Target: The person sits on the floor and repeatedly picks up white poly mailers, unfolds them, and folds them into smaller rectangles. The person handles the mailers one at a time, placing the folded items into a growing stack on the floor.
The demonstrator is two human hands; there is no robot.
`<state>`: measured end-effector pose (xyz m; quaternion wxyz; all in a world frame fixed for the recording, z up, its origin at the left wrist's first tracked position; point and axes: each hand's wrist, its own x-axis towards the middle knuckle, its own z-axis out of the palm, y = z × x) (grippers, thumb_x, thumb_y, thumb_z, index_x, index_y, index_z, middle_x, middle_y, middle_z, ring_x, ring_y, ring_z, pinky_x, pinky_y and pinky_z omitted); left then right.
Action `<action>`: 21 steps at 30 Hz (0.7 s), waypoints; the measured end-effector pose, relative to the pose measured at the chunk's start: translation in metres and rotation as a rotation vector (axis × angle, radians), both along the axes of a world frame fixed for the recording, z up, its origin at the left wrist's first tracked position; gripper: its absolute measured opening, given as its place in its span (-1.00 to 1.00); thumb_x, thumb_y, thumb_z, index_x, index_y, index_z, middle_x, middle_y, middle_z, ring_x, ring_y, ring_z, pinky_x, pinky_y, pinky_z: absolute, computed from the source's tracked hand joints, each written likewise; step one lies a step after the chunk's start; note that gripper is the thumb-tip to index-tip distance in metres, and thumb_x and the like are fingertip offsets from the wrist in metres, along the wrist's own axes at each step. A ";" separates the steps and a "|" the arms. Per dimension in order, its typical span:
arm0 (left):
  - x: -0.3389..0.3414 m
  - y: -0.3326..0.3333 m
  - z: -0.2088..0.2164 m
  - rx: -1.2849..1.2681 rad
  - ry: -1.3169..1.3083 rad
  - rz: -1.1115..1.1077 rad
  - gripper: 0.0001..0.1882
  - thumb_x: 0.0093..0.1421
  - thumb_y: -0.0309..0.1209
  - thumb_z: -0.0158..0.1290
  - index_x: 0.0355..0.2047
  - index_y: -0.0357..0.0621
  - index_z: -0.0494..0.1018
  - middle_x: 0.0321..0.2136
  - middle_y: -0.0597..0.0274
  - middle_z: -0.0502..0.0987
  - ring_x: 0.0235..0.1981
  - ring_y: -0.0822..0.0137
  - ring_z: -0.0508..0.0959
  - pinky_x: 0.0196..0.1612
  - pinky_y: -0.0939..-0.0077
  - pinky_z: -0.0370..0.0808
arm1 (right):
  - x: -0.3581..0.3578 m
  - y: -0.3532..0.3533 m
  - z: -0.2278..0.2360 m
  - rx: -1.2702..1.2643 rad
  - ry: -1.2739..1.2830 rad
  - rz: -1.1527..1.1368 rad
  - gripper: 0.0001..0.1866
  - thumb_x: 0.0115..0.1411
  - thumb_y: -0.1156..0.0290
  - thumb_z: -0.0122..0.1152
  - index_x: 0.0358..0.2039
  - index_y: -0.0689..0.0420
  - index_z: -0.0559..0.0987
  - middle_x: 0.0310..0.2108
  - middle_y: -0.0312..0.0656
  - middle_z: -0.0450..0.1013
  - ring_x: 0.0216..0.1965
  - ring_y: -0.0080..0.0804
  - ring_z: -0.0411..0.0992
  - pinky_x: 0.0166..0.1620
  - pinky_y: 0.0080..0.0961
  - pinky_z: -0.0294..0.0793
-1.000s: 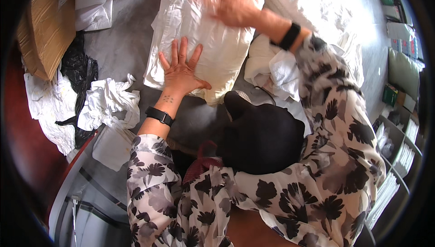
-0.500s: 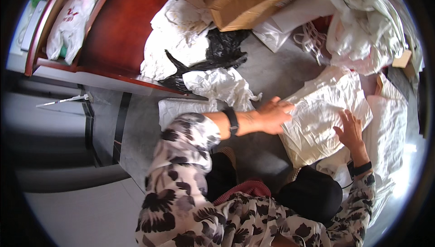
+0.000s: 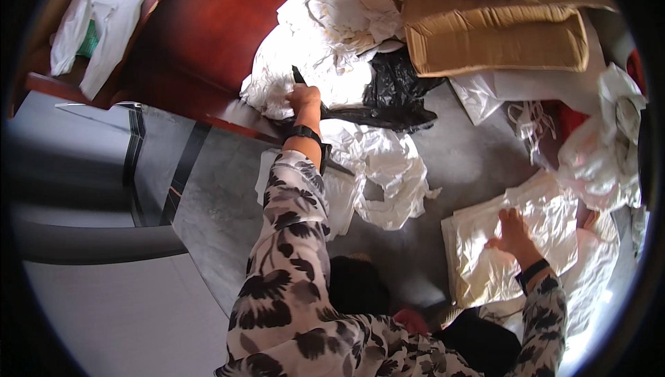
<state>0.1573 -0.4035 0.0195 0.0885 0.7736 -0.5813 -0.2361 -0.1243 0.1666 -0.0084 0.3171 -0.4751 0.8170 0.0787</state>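
My left hand [image 3: 305, 97] is stretched far forward to the heap of crumpled white plastic bags [image 3: 312, 48]. Its fingers are curled in, and what they pinch is hidden. A black strip sticks up beside its fingertips, next to the crumpled black plastic bag [image 3: 398, 86]. My right hand [image 3: 512, 236] rests with fingers spread on a flattened stack of shiny white plastic sheets or bags [image 3: 478, 266] on the floor at the right. Between my hands lies a loose crumpled white bag [image 3: 388, 197].
A brown cardboard box [image 3: 499, 41] stands at the far right. Full white plastic bags [image 3: 596, 162] lie near the right rim. At the upper left is a dark red wooden piece of furniture [image 3: 201, 38], with a white bag [image 3: 111, 10] on it. Grey floor [image 3: 215, 197] lies below.
My left hand has left the flattened stack and reached forward and left to the white heap. My right hand stays on the stack. The whole view has turned left.
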 end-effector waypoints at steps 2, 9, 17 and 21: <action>0.007 -0.016 -0.002 -0.187 -0.143 0.281 -0.46 0.18 -0.30 -0.01 0.15 -0.24 0.29 0.18 -0.19 0.23 0.16 -0.15 0.37 0.18 0.06 0.39 | -0.001 -0.001 -0.001 0.047 0.011 -0.035 0.00 -0.39 -0.01 0.63 0.03 0.20 0.35 0.02 0.06 0.28 0.05 0.12 0.33 0.06 -0.08 0.42; 0.029 -0.023 -0.015 -0.292 -0.170 0.396 -0.46 0.36 -0.16 -0.31 0.15 -0.39 0.16 0.11 -0.16 0.36 0.11 -0.11 0.41 0.18 0.02 0.33 | -0.002 -0.012 0.007 0.084 -0.003 -0.056 0.01 -0.41 0.01 0.64 0.05 0.17 0.36 0.05 0.06 0.28 0.08 0.13 0.31 0.06 -0.07 0.42; 0.051 -0.021 0.017 -0.258 -0.426 -0.064 -0.75 0.16 -0.28 0.04 -0.29 -0.13 0.62 -0.12 -0.06 0.60 -0.10 0.03 0.62 -0.10 0.20 0.57 | -0.004 -0.007 0.003 0.056 -0.007 -0.051 0.06 -0.43 0.01 0.63 0.07 0.24 0.32 0.04 0.11 0.28 0.13 0.14 0.26 0.11 -0.03 0.37; 0.046 -0.025 0.071 -0.508 -0.175 0.151 -0.76 0.09 -0.32 0.08 -0.34 -0.23 0.59 -0.28 -0.04 0.61 -0.28 0.08 0.62 -0.26 0.25 0.55 | -0.005 -0.002 0.000 0.013 -0.050 -0.077 0.04 -0.43 0.01 0.62 0.06 0.22 0.32 0.08 0.13 0.27 0.16 0.16 0.24 0.14 0.00 0.34</action>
